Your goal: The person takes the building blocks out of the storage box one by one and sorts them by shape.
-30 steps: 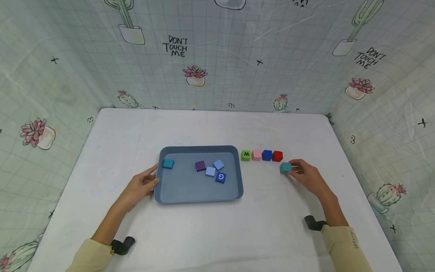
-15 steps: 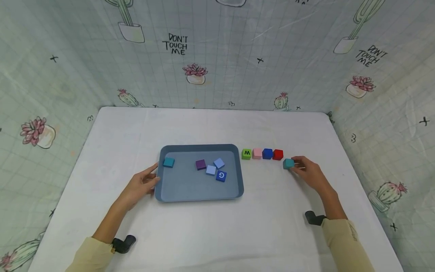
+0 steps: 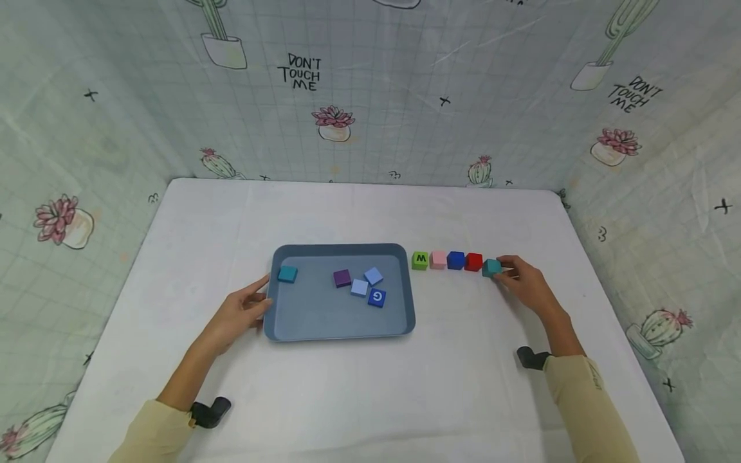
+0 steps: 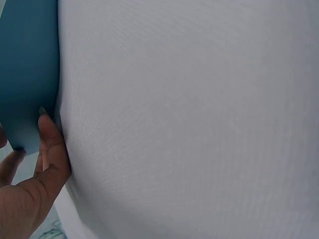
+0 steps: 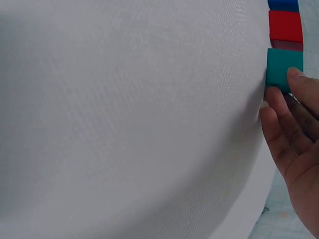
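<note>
My right hand (image 3: 528, 283) pinches a teal cube (image 3: 491, 267) between thumb and fingertips at the right end of a row of cubes. Just left of it sits a red cube (image 3: 473, 262), then a blue cube (image 3: 455, 260), a pink cube (image 3: 437, 260) and a lime green cube (image 3: 420, 260) with a letter on it. In the right wrist view the teal cube (image 5: 279, 67) is close beside the red one (image 5: 285, 26). My left hand (image 3: 234, 318) holds the left end of a grey-blue tray (image 3: 324, 328); its fingers (image 4: 51, 132) lie against the tray wall.
Inside the tray are a flat-looking teal block (image 3: 287, 274), a purple block (image 3: 342, 278), two light blue blocks (image 3: 359, 287) and a blue block (image 3: 377, 298) with a letter. A white cloth covers the table (image 3: 359, 399). Patterned fabric (image 3: 393, 90) hangs behind and at both sides.
My right hand has moved the teal cube to the right, then away from me to the end of the row beside the red cube. My left hand stays at the tray.
</note>
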Demonstrator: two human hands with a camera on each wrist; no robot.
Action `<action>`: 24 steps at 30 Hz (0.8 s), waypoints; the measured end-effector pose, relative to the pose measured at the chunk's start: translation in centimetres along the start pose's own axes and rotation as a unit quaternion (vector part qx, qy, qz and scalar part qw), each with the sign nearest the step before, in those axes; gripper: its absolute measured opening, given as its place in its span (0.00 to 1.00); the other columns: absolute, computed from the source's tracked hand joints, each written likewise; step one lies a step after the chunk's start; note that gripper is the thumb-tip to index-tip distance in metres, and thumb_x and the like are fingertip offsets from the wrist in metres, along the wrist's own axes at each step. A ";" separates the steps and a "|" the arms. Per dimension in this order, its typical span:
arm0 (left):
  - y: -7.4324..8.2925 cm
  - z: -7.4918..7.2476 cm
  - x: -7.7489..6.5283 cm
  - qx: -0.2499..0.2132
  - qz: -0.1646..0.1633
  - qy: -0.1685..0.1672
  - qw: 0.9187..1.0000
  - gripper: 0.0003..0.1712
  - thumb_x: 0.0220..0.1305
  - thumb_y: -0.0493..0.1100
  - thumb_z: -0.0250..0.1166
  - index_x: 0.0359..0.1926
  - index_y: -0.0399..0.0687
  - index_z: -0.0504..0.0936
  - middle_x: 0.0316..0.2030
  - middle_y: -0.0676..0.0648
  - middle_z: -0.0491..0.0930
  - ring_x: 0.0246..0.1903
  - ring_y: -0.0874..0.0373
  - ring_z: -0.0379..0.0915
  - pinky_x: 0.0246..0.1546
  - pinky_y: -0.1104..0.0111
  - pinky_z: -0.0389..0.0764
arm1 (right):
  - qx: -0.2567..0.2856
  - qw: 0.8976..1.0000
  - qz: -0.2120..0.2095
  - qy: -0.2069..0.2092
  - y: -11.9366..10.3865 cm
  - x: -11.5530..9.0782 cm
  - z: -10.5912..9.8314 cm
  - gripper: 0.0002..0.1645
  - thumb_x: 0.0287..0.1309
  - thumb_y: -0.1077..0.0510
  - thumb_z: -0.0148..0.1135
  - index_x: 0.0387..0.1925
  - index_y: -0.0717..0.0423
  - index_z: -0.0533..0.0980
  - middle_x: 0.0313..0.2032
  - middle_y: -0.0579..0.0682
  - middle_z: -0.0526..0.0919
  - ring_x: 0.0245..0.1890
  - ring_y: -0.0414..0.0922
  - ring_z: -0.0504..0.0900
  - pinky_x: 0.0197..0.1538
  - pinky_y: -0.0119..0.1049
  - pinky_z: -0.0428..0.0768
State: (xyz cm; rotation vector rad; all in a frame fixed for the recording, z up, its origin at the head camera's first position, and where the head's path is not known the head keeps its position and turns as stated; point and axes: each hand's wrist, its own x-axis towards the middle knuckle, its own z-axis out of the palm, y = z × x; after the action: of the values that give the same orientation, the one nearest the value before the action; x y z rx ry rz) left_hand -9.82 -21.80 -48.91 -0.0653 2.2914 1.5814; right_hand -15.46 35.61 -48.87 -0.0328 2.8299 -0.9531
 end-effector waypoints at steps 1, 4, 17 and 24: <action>0.0 0.0 0.0 0.000 0.001 0.000 1.000 0.35 0.68 0.39 0.57 0.72 0.47 0.53 0.53 0.31 0.65 0.51 0.40 0.69 0.39 0.62 0.81 | 0.000 1.000 -0.001 0.001 0.0 0.1 0.0 0.27 0.65 0.56 0.57 0.61 0.64 0.64 0.55 0.66 0.72 0.50 0.61 0.74 0.47 0.51 0.78; 0.1 0.0 0.0 -0.002 0.004 0.000 1.000 0.35 0.68 0.39 0.57 0.72 0.47 0.54 0.53 0.31 0.65 0.51 0.40 0.69 0.39 0.62 0.81 | 0.003 1.000 0.005 0.004 0.0 0.3 -0.1 0.27 0.64 0.56 0.58 0.61 0.62 0.64 0.56 0.65 0.72 0.50 0.60 0.74 0.46 0.50 0.79; 0.0 0.0 -0.1 -0.005 0.001 -0.001 1.000 0.35 0.68 0.40 0.57 0.72 0.46 0.53 0.53 0.31 0.65 0.49 0.41 0.70 0.39 0.62 0.81 | 0.018 1.000 0.018 -0.008 0.1 0.7 0.0 0.30 0.66 0.55 0.56 0.65 0.61 0.61 0.59 0.65 0.68 0.52 0.61 0.72 0.51 0.53 0.75; -0.1 0.0 -0.1 -0.005 0.007 0.000 1.000 0.35 0.69 0.39 0.56 0.72 0.46 0.53 0.52 0.31 0.66 0.50 0.41 0.70 0.39 0.62 0.81 | 0.030 0.999 0.028 -0.007 0.2 0.5 0.0 0.35 0.64 0.52 0.58 0.67 0.59 0.58 0.61 0.65 0.66 0.54 0.61 0.71 0.51 0.54 0.75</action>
State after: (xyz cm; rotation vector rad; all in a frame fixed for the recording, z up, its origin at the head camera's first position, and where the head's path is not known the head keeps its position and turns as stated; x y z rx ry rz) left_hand -9.73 -21.87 -48.95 -0.0516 2.2883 1.6004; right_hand -15.91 35.68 -49.07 0.0456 2.7728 -1.0216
